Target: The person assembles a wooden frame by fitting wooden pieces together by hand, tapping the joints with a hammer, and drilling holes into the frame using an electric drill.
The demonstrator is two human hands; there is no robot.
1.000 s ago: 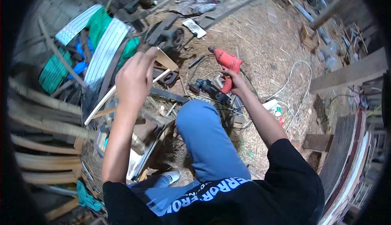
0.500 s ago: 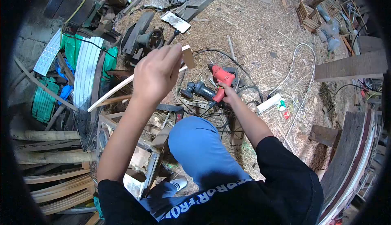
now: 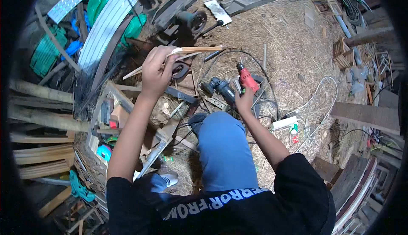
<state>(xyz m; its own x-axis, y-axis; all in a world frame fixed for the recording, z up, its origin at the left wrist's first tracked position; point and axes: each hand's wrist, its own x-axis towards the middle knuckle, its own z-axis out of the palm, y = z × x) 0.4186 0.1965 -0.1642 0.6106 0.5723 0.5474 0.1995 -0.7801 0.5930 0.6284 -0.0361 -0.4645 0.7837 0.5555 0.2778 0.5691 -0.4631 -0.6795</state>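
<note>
My left hand [image 3: 157,71] is raised, its fingers closed around light wooden strips [image 3: 199,49]. One end of the wood points right, while a thin pale length sticks out to the left of the hand. Low over the floor, my right hand [image 3: 244,103] grips a red power drill [image 3: 247,80] by its handle, the dark chuck pointing up and away from me. Beside the drill, on its left, lies a dark angle grinder [image 3: 222,90]. My right palm and fingers partly hide the drill's handle.
Sawdust and shavings cover the floor [image 3: 293,60]. A black cable loops around the tools, and a white cable [image 3: 333,90] curves at the right. A machine with a wheel [image 3: 197,21] stands ahead. A wooden frame [image 3: 123,96] is at left; planks [image 3: 365,116] lie at right.
My left hand has turned, so the wooden strips now show lengthwise. My view has shifted, and the drill and my right hand appear slightly farther right in it.
</note>
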